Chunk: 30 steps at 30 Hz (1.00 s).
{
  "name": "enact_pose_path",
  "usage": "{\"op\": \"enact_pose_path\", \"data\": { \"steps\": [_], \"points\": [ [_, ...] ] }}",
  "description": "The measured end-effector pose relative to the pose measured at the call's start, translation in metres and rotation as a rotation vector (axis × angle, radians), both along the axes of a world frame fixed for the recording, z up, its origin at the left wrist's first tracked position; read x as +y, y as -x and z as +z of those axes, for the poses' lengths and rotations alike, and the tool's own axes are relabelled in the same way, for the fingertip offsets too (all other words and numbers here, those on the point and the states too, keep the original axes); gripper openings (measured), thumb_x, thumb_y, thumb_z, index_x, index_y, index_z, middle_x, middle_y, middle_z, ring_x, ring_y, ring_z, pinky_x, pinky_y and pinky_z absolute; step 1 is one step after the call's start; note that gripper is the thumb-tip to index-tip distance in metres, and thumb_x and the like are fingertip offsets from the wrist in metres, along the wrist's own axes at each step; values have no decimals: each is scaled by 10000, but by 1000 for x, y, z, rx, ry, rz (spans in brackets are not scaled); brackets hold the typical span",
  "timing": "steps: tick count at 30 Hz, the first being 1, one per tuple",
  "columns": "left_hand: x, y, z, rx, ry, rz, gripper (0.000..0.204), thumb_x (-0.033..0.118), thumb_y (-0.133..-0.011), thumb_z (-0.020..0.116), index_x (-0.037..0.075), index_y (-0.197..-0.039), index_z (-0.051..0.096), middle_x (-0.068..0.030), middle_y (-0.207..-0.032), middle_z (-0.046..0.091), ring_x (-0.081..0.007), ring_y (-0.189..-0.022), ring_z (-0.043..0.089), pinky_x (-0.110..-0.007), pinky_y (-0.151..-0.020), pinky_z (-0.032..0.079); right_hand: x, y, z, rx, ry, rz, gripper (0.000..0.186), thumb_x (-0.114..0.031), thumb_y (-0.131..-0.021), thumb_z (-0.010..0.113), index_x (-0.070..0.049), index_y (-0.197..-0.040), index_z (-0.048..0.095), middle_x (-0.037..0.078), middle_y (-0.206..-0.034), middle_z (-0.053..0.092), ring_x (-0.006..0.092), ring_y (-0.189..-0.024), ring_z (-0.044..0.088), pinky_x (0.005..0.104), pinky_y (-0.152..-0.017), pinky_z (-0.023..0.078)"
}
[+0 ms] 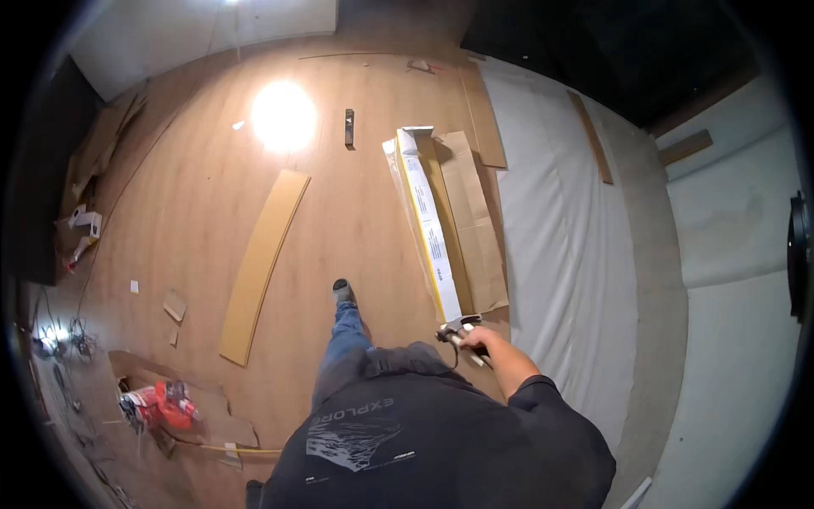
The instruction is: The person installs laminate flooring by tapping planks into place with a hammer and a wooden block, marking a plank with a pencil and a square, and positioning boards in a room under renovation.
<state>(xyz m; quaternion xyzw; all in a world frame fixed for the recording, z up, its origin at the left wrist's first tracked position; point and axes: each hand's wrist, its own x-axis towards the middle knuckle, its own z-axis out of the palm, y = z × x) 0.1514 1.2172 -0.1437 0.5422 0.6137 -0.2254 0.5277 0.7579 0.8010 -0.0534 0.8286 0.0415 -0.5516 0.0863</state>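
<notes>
Within right grip (477, 338): hammer-like tool (463, 323) (partly hidden).

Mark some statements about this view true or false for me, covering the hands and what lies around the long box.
1. The right hand holds a tool near the close end of the long box. True.
2. A plank lies on the wooden floor, left of the long box. True.
3. The left hand is gripping the plank. False: the left hand is out of view, and no hand is on the plank.
4. A pale sheet is spread to the right of the long box. True.
5. The small dark bar lies on the pale sheet. False: the small dark bar lies on the wooden floor, left of the long box.
</notes>
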Motion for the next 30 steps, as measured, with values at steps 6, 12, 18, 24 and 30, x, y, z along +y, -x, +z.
{"op": "enact_pose_path", "data": {
  "steps": [6,12,18,24,30],
  "points": [
    [240,-293,-12,-193,-138,26,275,52,-920,600,-23,-1176,667,-127,-908,703,-212,-765,686,-341,-659,571,61,-117,0,-122,-138,-291,722,-517,-709,784,57,-1144,722,233,-1209,703,307,-1070,685,408,-908,543],
    [399,-655,35,-594,-407,-69,263,104,-967,616,4,-1208,639,-64,-937,681,-132,-768,625,-291,-711,531,77,-175,6,-15,-46,-509,741,-513,-706,804,3,-1228,702,192,-1288,680,286,-1134,661,401,-963,518],
    [426,-860,48,-796,-391,-237,274,85,-992,599,15,-1254,634,-84,-1028,685,-149,-840,653,-295,-771,553,119,-295,35,144,-618,-1033,284,-275,-822,727,-36,-975,735,90,-997,723,221,-961,665,380,-872,512],
    [468,-932,5,-341,-3,-434,326,124,-964,639,-35,-1248,661,-166,-1043,743,-248,-876,727,-366,-730,572,229,-567,-4,47,-117,-406,627,-457,-669,802,-5,-1100,746,157,-1085,753,313,-1038,705,440,-865,557],
    [461,-1006,34,25,157,-435,233,106,-947,633,-8,-1143,688,-143,-907,714,-241,-745,690,-380,-651,567,245,-715,-7,-163,-97,-712,655,-494,-696,783,4,-1120,746,222,-1124,737,332,-1005,727,414,-885,561]
  ]
}}
